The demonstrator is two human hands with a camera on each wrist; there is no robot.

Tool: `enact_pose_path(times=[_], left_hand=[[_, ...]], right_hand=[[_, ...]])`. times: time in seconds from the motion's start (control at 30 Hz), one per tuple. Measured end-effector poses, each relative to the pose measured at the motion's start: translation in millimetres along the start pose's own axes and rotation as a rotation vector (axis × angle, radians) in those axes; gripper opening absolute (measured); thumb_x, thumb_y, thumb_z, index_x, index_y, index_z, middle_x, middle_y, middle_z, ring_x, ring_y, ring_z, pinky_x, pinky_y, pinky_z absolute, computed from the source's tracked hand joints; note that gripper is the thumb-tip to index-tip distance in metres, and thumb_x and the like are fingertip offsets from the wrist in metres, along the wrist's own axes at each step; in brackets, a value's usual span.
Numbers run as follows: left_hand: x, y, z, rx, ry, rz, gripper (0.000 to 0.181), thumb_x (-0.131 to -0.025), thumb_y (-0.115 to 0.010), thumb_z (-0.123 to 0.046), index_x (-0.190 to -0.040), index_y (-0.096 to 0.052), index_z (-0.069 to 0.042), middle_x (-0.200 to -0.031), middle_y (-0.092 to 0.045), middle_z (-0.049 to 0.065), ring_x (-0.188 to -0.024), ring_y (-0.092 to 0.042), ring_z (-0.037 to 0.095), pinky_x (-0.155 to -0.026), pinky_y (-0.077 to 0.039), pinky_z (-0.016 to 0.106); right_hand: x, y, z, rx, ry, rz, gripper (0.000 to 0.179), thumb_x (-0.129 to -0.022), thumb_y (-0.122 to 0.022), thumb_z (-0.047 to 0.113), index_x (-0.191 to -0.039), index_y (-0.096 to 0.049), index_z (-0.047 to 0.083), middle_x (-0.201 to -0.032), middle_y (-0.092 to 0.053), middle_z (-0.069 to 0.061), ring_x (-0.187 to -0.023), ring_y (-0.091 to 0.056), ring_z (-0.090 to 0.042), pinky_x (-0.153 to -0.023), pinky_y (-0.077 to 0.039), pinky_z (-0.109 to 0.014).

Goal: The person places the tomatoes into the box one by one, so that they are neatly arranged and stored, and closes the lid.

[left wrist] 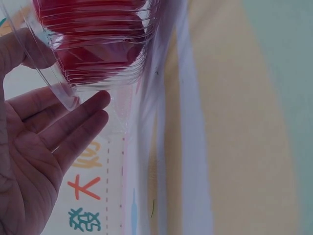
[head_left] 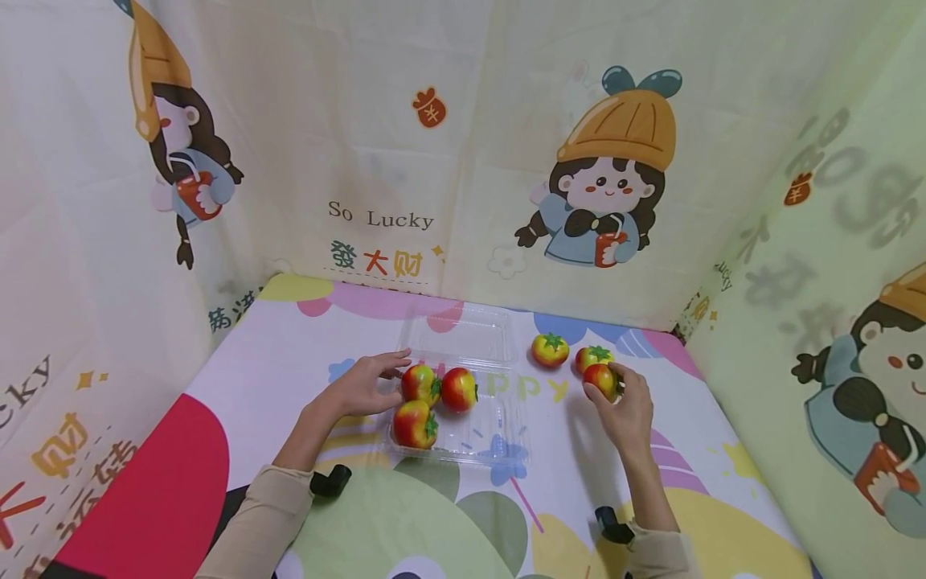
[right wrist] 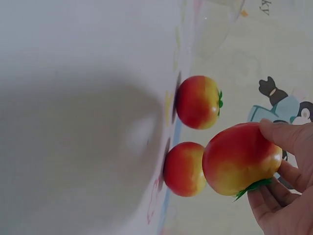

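Observation:
My right hand point(head_left: 628, 408) pinches a red-and-yellow tomato point(right wrist: 239, 159) with a green leafy top between thumb and fingers. In the right wrist view, the held tomato partly overlaps another tomato point(right wrist: 185, 169), and one more tomato point(right wrist: 198, 103) sits beside that one. A clear plastic clamshell box point(head_left: 470, 438) lies with its lid point(head_left: 463, 334) folded back, away from me. Three tomatoes point(head_left: 459, 390) sit grouped in its left part. At the box's left edge is my left hand point(head_left: 365, 386), its fingers point(left wrist: 80, 134) extended along the rim and wall, thumb apart from them.
A printed cloth with colourful shapes covers the table point(head_left: 275, 378). Pale curtains point(head_left: 477, 161) with cartoon figures enclose the back and both sides. Two tomatoes point(head_left: 550, 351) rest on the table, right of the box lid.

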State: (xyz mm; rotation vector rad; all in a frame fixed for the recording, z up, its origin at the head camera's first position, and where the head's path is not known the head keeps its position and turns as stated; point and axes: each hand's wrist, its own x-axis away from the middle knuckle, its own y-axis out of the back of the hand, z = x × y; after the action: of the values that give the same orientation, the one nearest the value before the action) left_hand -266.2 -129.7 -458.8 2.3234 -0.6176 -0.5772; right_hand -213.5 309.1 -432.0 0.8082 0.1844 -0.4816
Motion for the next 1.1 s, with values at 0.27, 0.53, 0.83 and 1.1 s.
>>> enact_pose_path(times=[0.27, 0.53, 0.83, 1.1], left_hand=[[-0.6, -0.1, 1.2, -0.008, -0.002, 0.002, 0.065, -0.084, -0.07, -0.011, -0.145, -0.053, 0.006, -0.15, -0.052, 0.025, -0.113, -0.068, 0.032, -0.1, -0.054, 0.052], [-0.7, -0.6, 1.3, -0.018, -0.001, 0.001, 0.064, -0.085, -0.069, -0.011, -0.144, -0.054, 0.005, -0.151, -0.051, 0.024, -0.112, -0.068, 0.032, -0.099, -0.054, 0.051], [-0.7, -0.8, 1.6, -0.027, 0.005, 0.001, 0.064, -0.085, -0.069, -0.012, -0.145, -0.053, 0.005, -0.15, -0.052, 0.023, -0.112, -0.068, 0.032, -0.1, -0.054, 0.052], [-0.9, -1.0, 2.7, -0.035, -0.011, -0.005, 0.064, -0.084, -0.069, -0.011, -0.144, -0.054, 0.005, -0.15, -0.052, 0.024, -0.111, -0.069, 0.03, -0.098, -0.055, 0.051]], right_hand=[[6.9, 0.8, 8.9, -0.051, 0.021, 0.002, 0.057, -0.09, -0.078, 0.013, -0.138, -0.054, -0.005, -0.133, -0.052, -0.027, -0.121, -0.051, -0.044, -0.106, -0.046, -0.06], [13.3, 1.2, 18.7, -0.094, 0.066, -0.001, 0.057, -0.087, -0.08, 0.013, -0.136, -0.056, -0.003, -0.13, -0.055, -0.025, -0.116, -0.056, -0.042, -0.1, -0.05, -0.06], [24.0, -2.4, 33.0, -0.101, 0.138, 0.011, 0.057, -0.087, -0.081, 0.013, -0.135, -0.057, -0.002, -0.128, -0.056, -0.023, -0.111, -0.058, -0.037, -0.097, -0.052, -0.057], [30.6, -6.9, 41.8, -0.115, 0.183, 0.017, 0.059, -0.084, -0.084, 0.013, -0.135, -0.058, -0.001, -0.126, -0.059, -0.021, -0.109, -0.059, -0.035, -0.097, -0.05, -0.054]])
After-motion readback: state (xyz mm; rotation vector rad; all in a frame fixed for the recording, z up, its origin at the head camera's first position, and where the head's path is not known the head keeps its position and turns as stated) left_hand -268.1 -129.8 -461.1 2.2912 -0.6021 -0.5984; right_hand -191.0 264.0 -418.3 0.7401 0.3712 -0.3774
